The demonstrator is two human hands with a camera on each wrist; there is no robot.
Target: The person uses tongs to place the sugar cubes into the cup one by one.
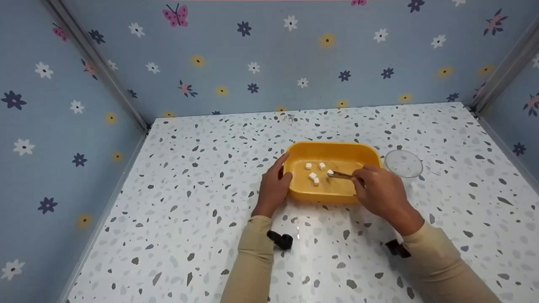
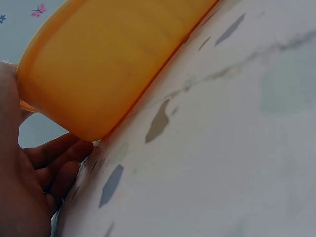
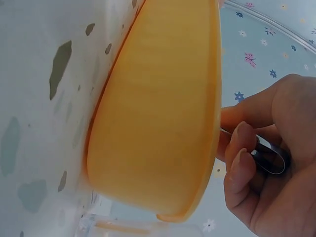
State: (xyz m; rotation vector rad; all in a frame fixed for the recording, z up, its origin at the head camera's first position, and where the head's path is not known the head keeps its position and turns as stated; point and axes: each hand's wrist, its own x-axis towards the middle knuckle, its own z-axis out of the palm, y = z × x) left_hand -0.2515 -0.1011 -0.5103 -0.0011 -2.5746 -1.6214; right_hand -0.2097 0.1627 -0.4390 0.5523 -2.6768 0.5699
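Observation:
A yellow plastic tray (image 1: 332,195) sits on the speckled tabletop. My left hand (image 1: 274,187) grips its left end, thumb at the rim and fingers along the outside; some of these fingers (image 2: 64,160) show by the corner in the left wrist view. In my right hand (image 1: 381,191) is a pair of metal tweezers (image 1: 343,175), pinched between thumb and fingers; their bent end (image 3: 272,157) shows in the palm. At the tweezers' tips is a small white cube (image 1: 330,172), over the tray floor. Several like white cubes (image 1: 312,176) lie in the tray's left half.
Just right of the tray stands a clear round container (image 1: 403,163); whether it holds anything cannot be told. Flower-patterned panels (image 1: 269,54) close off the back and both sides. Each wrist carries a small black camera (image 1: 283,240).

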